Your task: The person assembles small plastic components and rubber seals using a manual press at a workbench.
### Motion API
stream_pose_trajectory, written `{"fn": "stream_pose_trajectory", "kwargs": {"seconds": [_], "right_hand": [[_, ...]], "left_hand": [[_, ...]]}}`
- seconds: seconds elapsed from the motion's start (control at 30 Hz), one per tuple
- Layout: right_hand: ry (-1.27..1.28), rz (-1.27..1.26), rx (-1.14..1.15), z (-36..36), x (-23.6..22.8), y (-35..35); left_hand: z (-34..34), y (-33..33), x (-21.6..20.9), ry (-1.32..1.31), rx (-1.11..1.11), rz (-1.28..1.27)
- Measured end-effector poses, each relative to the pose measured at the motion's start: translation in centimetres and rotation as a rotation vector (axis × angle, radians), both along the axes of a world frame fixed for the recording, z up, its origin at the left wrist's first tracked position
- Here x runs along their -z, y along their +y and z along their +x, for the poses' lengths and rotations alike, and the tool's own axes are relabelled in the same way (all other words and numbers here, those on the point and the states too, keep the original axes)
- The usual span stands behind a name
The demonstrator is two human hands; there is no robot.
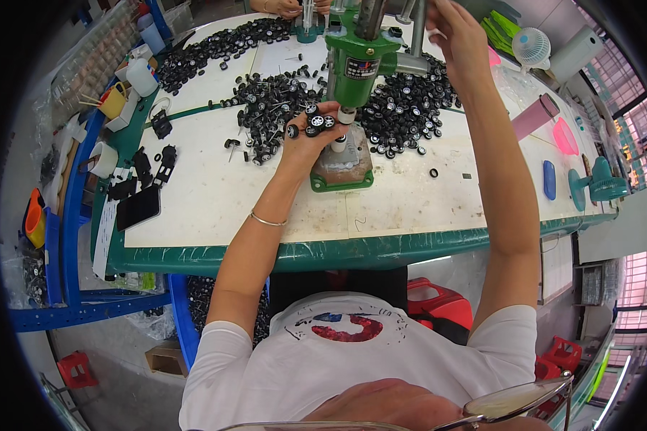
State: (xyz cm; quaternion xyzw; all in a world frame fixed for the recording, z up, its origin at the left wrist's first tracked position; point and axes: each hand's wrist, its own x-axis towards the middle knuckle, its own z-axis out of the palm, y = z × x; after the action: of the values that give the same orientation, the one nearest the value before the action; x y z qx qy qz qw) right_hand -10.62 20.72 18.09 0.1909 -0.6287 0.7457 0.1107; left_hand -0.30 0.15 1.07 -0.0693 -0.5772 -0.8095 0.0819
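My left hand (304, 149) is closed around several small black toy wheels with silver hubs (318, 122). It holds them at the left of the white punch tip of a green hand press (360, 68), above the press's metal base plate (343, 169). Part of the wheels and my fingertips overlap, so how they join is hard to see. Raised at the upper right, my right hand (454, 25) has its fingers curled at the press lever (419, 30); the top frame edge cuts off part of the grip.
Piles of black wheels (408, 108) and wheels on axles (269, 108) flank the press. A phone (138, 208) and black plastic parts (165, 165) lie at left. A pink cup (537, 115), blue case (549, 179) and small fan (602, 179) stand right. Another person's hands (289, 8) work opposite.
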Motion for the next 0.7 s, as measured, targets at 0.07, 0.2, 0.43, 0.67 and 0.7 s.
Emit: {"fn": "stream_pose_trajectory", "kwargs": {"seconds": [0.07, 0.2, 0.43, 0.67, 0.7], "right_hand": [[0.000, -0.006, -0.007, -1.1, -1.4, -1.8], [-0.080, -0.055, -0.025, -1.1, -4.9, -5.3], [-0.010, -0.079, 0.116, -6.5, -6.5, -4.9], [0.118, -0.183, 0.080, 1.6, -7.1, -5.9], [0.118, -0.183, 0.080, 2.0, -7.1, -5.8]], "left_hand": [[-0.3, -0.1, 0.2, 0.023, -0.002, -0.002], [-0.3, -0.1, 0.3, 0.052, -0.013, 0.022], [-0.5, 0.1, -0.2, 0.074, -0.033, -0.017], [-0.1, -0.2, -0.1, 0.100, -0.050, -0.067], [-0.1, -0.1, -0.2, 0.093, -0.052, -0.059]]}}
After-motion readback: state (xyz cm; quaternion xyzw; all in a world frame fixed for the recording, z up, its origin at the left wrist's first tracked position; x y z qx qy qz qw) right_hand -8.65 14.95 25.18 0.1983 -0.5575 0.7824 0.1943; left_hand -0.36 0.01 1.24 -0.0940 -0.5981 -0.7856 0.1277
